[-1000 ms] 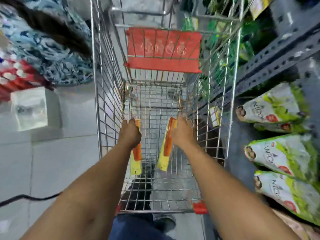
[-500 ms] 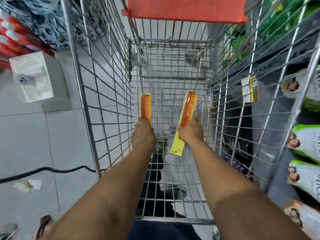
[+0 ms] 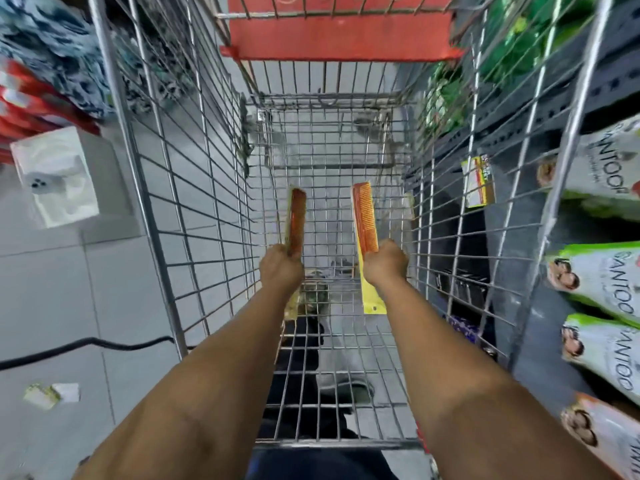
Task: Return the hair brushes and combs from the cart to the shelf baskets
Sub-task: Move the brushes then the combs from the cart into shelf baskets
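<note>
Both hands are inside the wire cart [image 3: 152, 188], each clamped on a packaged comb. The left hand [image 3: 281, 271] grips an orange comb [image 3: 297, 221] seen nearly edge-on, its backing card poking out below the fist; the right hand [image 3: 384, 265] holds a second orange comb [image 3: 365, 216] on a yellow card [image 3: 372, 299], teeth facing the camera. Compared with a second ago, when the combs hung down beside the wrists low in the basket, both now point up and away from the person, raised clear of the cart floor. Half a second ago they were already upright; since then the hands have spread a little further apart and risen slightly. This reads as the pick being done for this pair, with the carry to the shelf next. No other brush or comb is visible on the bare wire floor, so these may be the last ones, though the near end is partly hidden by the arms. The shelf [image 3: 540, 109] with green-and-white pouches [image 3: 602, 271] stands to the right; no shelf basket shows here.
</note>
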A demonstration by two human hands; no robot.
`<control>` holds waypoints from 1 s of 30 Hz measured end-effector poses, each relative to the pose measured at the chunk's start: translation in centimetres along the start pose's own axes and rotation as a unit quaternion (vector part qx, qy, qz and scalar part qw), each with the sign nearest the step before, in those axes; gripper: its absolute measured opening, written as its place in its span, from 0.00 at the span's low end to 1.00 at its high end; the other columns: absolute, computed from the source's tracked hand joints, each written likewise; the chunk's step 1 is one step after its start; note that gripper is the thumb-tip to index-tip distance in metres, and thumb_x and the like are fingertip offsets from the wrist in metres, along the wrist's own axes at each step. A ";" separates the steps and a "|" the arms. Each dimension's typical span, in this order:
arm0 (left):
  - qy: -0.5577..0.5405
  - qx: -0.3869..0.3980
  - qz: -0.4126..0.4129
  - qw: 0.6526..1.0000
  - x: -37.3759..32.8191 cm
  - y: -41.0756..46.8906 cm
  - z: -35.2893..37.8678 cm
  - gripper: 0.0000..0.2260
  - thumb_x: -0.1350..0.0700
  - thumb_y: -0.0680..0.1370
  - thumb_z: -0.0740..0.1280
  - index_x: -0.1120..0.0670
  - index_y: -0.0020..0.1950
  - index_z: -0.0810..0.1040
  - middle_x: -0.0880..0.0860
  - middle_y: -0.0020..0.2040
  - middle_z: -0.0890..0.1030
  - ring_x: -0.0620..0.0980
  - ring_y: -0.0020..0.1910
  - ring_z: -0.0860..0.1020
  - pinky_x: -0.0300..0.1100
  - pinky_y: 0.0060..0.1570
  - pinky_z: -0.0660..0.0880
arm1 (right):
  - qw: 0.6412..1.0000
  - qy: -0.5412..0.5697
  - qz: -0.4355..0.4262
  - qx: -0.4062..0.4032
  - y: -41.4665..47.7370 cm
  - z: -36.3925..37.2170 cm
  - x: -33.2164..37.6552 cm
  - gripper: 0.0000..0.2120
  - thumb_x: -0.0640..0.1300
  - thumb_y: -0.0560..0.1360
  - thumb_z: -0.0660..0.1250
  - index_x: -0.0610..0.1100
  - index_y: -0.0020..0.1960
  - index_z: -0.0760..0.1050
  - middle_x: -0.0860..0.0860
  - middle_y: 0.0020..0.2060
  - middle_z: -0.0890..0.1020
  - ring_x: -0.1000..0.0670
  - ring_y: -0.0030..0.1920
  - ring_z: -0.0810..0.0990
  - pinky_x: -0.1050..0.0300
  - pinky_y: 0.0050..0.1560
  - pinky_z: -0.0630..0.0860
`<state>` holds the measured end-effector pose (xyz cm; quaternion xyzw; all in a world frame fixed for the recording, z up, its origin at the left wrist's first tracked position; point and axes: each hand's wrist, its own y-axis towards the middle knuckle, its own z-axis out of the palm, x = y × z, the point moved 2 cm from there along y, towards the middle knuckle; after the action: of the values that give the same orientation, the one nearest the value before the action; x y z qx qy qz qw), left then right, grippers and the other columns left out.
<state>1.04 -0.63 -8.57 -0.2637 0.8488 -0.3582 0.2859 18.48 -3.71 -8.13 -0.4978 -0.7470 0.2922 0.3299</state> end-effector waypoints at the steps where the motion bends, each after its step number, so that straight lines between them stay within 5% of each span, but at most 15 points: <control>1: -0.054 0.007 -0.010 0.998 0.2 -0.1 -0.1 0.10 0.55 0.75 0.64 0.58 0.51 0.79 0.59 0.45 0.83 0.58 0.41 0.82 0.52 0.42 0.81 | 1.000 0.022 0.004 0.007 -0.2 -0.2 -0.1 0.11 0.36 0.77 0.61 0.36 0.58 0.75 0.38 0.56 0.81 0.39 0.51 0.80 0.53 0.42 0.74; 4: -0.177 0.059 -0.022 0.982 0.4 -1.0 -0.4 0.04 0.58 0.75 0.64 0.58 0.46 0.77 0.60 0.42 0.82 0.59 0.41 0.83 0.56 0.45 0.82 | 0.996 0.081 0.022 0.032 -0.8 -0.8 -0.3 0.15 0.38 0.78 0.61 0.37 0.64 0.73 0.38 0.61 0.79 0.38 0.56 0.80 0.47 0.53 0.80; 7: -0.266 0.101 -0.010 0.959 0.3 -2.2 -1.2 0.05 0.64 0.77 0.63 0.57 0.42 0.75 0.59 0.38 0.77 0.56 0.37 0.78 0.49 0.36 0.78 | 0.992 0.116 0.029 0.047 -2.2 -1.6 0.0 0.22 0.39 0.79 0.62 0.38 0.72 0.66 0.39 0.69 0.73 0.37 0.66 0.74 0.49 0.61 0.73; 11: -0.267 0.100 0.006 0.959 0.3 -3.5 -2.1 0.04 0.63 0.77 0.64 0.62 0.48 0.76 0.57 0.35 0.77 0.52 0.31 0.77 0.41 0.25 0.75 | 0.987 0.150 0.013 0.055 -4.0 -2.5 0.3 0.18 0.38 0.79 0.62 0.36 0.67 0.69 0.41 0.59 0.78 0.40 0.58 0.78 0.53 0.52 0.74; 14: -0.277 0.108 0.017 0.955 -0.2 -4.8 -2.9 0.09 0.63 0.78 0.63 0.67 0.54 0.75 0.59 0.36 0.77 0.54 0.32 0.76 0.45 0.30 0.75 | 0.984 0.168 -0.007 0.063 -5.6 -3.3 0.2 0.11 0.40 0.78 0.63 0.36 0.58 0.75 0.43 0.50 0.81 0.45 0.46 0.78 0.56 0.41 0.75; 17: -0.288 0.120 0.041 0.949 -1.1 -6.6 -4.0 0.08 0.62 0.79 0.62 0.65 0.55 0.74 0.60 0.38 0.78 0.55 0.36 0.78 0.51 0.40 0.78 | 0.982 0.176 -0.033 0.061 -7.7 -4.6 0.4 0.12 0.39 0.79 0.62 0.37 0.61 0.74 0.42 0.52 0.81 0.50 0.40 0.78 0.59 0.33 0.73; 20: -0.308 0.127 0.068 0.940 -1.9 -8.5 -5.2 0.07 0.61 0.79 0.63 0.64 0.54 0.74 0.59 0.38 0.78 0.55 0.36 0.78 0.49 0.39 0.77 | 0.982 0.177 -0.054 0.048 -9.7 -6.2 0.6 0.15 0.37 0.79 0.60 0.36 0.64 0.72 0.41 0.60 0.79 0.44 0.53 0.80 0.50 0.50 0.79; 24: -0.336 0.128 0.097 0.928 -2.9 -11.8 -6.8 0.06 0.61 0.79 0.63 0.63 0.52 0.75 0.58 0.38 0.78 0.55 0.37 0.77 0.48 0.37 0.76 | 0.972 0.211 -0.091 0.035 -12.6 -8.6 0.7 0.17 0.37 0.80 0.60 0.33 0.67 0.70 0.37 0.65 0.76 0.38 0.63 0.77 0.42 0.63 0.74; 28: -0.327 0.134 0.130 0.926 -4.0 -14.5 -8.2 0.09 0.61 0.79 0.63 0.64 0.56 0.74 0.58 0.40 0.79 0.52 0.36 0.79 0.42 0.32 0.78 | 0.962 0.245 -0.118 0.017 -15.2 -11.1 0.4 0.18 0.39 0.80 0.59 0.35 0.68 0.69 0.38 0.66 0.76 0.39 0.62 0.78 0.46 0.55 0.77; 30: -0.318 0.142 0.151 0.925 -4.6 -15.8 -8.7 0.09 0.60 0.79 0.62 0.65 0.56 0.74 0.59 0.40 0.79 0.52 0.36 0.79 0.41 0.30 0.77 | 0.955 0.267 -0.132 0.002 -16.2 -12.1 0.1 0.16 0.38 0.78 0.60 0.32 0.63 0.72 0.33 0.60 0.78 0.41 0.52 0.81 0.47 0.49 0.78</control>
<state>2.19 -3.16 9.83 -0.1889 0.6836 -0.3243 0.6259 19.03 -7.76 11.70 -0.4536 -0.6902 0.1042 0.5541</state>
